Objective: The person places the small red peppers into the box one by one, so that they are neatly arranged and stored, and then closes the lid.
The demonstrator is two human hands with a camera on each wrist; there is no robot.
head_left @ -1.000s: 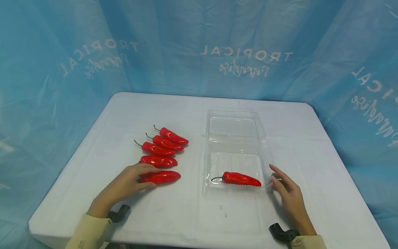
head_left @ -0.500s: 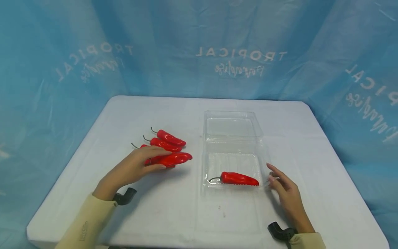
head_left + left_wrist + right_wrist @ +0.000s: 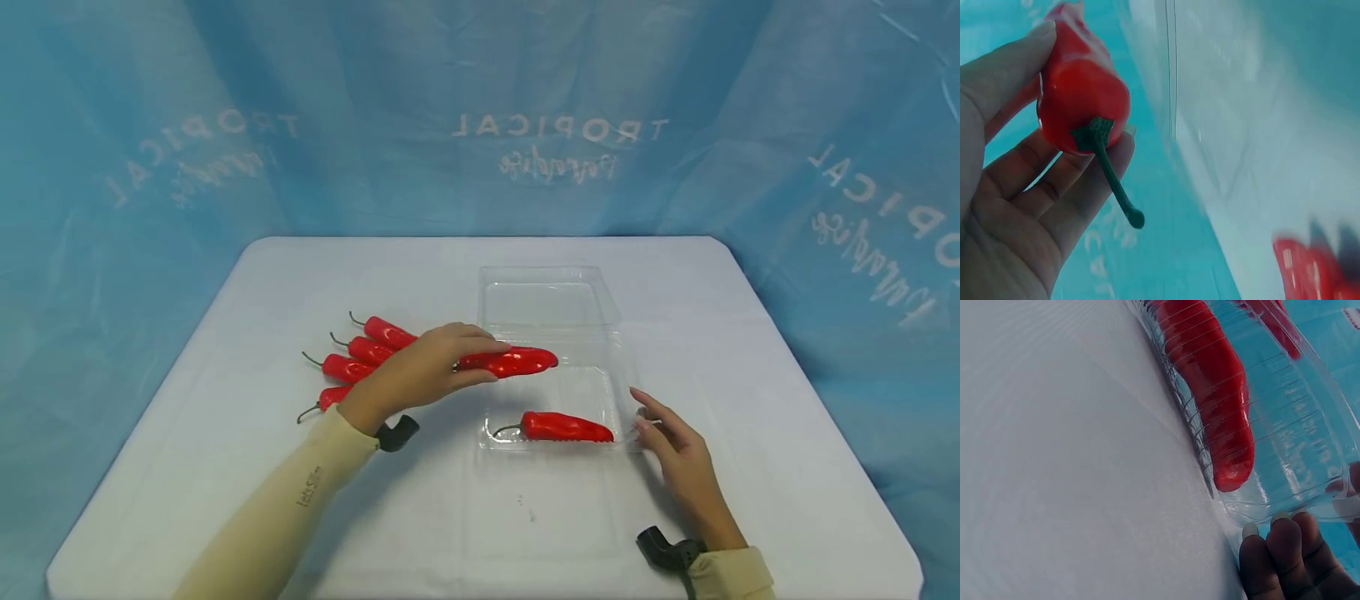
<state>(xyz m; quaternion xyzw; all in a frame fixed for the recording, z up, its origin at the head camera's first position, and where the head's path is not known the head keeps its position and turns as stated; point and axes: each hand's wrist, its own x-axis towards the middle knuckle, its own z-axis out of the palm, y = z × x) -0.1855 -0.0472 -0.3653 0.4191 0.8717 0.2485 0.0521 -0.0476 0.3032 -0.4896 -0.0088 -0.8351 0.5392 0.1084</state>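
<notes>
My left hand grips a red chili pepper by its stem end, holding it over the clear plastic clamshell container. In the left wrist view, thumb and fingers pinch the held pepper, and its green stem hangs free. Another red pepper lies along the near side inside the container. At the container's right edge, my right hand pinches the rim. From the right wrist, several fingertips press the container wall, with the pepper showing through it.
Several red peppers fan out on the white table at left, partly behind my left hand and forearm. The container's lid lies folded back, away from me. Blue printed curtains stand around the table's far side.
My left hand has lifted the nearest pepper of the left group and carried it rightward over the container. The right hand has stayed at the container's edge. The head view has shifted slightly.
</notes>
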